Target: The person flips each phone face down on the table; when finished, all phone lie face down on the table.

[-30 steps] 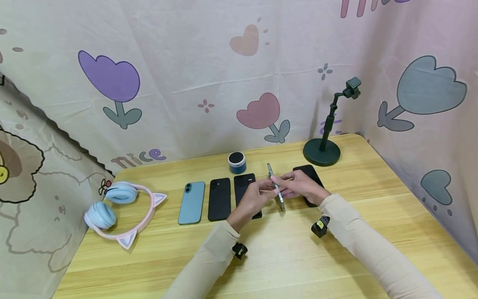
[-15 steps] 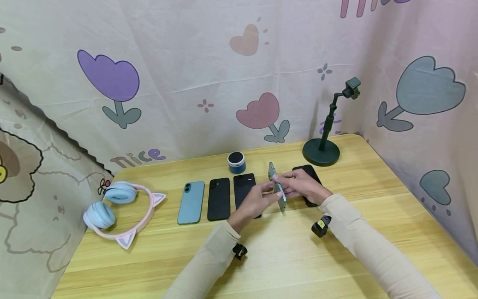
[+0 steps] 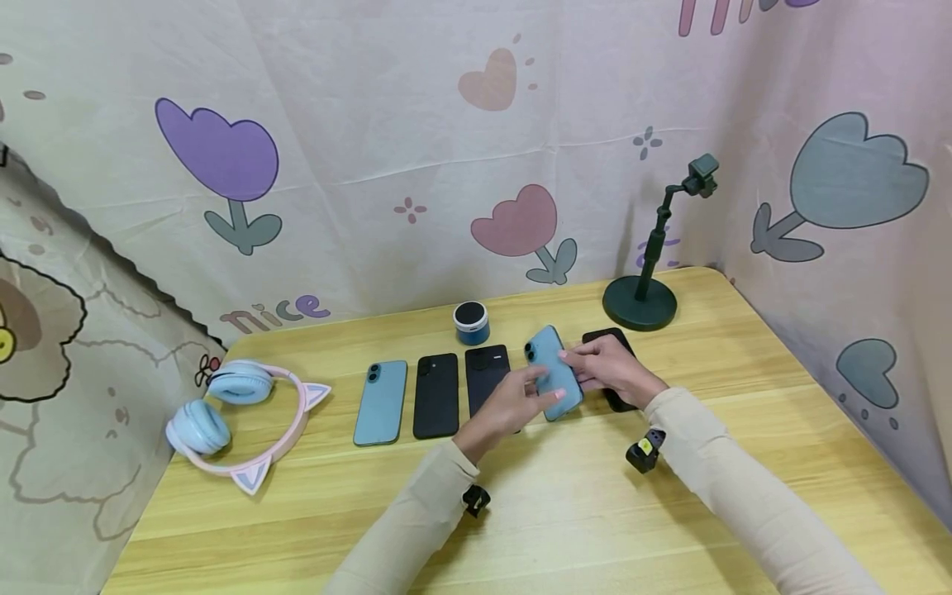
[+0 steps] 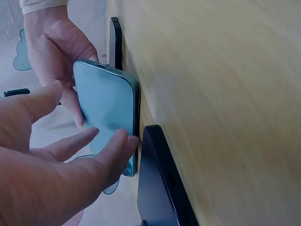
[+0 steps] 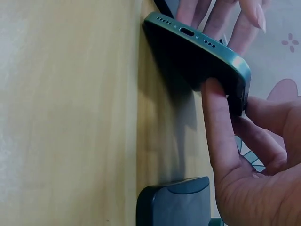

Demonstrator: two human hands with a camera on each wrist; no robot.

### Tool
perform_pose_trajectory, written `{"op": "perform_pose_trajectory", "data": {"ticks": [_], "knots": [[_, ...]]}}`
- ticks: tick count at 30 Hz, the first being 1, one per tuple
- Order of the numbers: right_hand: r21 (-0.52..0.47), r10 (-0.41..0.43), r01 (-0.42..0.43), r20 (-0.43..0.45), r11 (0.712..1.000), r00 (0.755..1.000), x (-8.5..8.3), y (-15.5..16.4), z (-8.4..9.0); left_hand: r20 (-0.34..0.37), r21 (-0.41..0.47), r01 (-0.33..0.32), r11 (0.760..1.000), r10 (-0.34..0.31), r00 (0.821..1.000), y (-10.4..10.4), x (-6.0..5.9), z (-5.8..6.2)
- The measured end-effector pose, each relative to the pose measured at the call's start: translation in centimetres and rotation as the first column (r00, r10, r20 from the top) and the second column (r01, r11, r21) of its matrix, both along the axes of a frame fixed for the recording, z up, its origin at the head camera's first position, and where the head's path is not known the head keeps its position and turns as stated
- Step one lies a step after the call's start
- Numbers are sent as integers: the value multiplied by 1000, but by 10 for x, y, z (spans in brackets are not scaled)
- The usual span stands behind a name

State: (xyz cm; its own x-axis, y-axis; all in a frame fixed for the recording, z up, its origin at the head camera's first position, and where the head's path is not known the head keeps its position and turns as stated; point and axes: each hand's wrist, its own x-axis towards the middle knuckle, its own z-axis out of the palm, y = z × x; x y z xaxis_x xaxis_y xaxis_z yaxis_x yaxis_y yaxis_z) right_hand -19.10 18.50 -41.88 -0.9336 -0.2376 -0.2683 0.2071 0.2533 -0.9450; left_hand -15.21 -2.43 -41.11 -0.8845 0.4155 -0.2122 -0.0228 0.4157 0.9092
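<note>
Both hands hold a teal phone (image 3: 550,370) tilted just above the wooden table (image 3: 565,512), its back and camera lenses facing up. My right hand (image 3: 576,368) pinches its right edge between thumb (image 5: 218,122) and fingers. The straight fingers (image 4: 110,153) of my left hand (image 3: 541,387) rest on its back near the lower end. The left wrist view shows the phone's long edge (image 4: 135,127) down at the tabletop; the right wrist view shows its bottom end with the port (image 5: 188,32) and its screen side leaning over the wood.
In a row on the table lie another teal phone (image 3: 381,402) and two black phones (image 3: 436,395) (image 3: 485,372); a further black phone (image 3: 604,337) lies partly under my right hand. Behind stand a small blue speaker (image 3: 472,322) and a black phone stand (image 3: 643,302). Cat-ear headphones (image 3: 230,413) lie at left.
The teal phone stood up on its long edge between both hands; it has since tipped over so its back faces up, and it leans low toward the table.
</note>
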Motion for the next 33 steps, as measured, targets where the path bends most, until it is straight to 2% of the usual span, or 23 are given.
{"op": "perform_pose_trajectory", "data": {"ticks": [8,14,26,33], "knots": [[76,-59,62,-37,995,998,-1,-1,-3,-9,-46,-42,998,41,999,0,-2,0],[85,-40,45,-59,995,997,1,0,-6,-41,-70,-47,996,44,998,-1,-3,-2],[154,1,14,-97,988,995,1,-1,-8,-39,-76,-57,996,54,998,-1,-4,-2],[222,-9,32,-102,975,995,0,-2,-6,-86,-144,-62,988,49,995,-1,-4,-1]]}}
